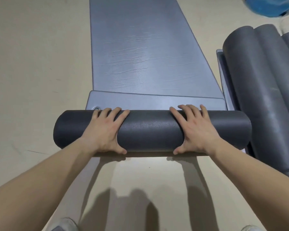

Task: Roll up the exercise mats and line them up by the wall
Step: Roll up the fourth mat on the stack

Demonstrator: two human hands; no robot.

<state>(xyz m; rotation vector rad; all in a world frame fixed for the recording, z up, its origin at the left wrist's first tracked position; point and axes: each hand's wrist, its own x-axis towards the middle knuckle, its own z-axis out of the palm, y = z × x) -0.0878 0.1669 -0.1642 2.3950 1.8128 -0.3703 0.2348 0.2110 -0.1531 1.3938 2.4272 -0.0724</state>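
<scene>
Both forearms stretch up from the bottom of the frame. I see my left hand (105, 130) and right hand (193, 129) lying over the dark roll (150, 132) at mid-frame, fingers spread and pressed across its top, thumbs on its near side. The roll sits under both palms, its long axis running left to right. The flat mat (140, 55) stretches away toward the top edge. Other rolled mats (257, 97) lie at the right, pointing up-frame.

roll (150, 132) on floor (32, 64), nearest | unrolled mat (140, 55) stretches behind it | rolled mats (260, 84) at right
</scene>
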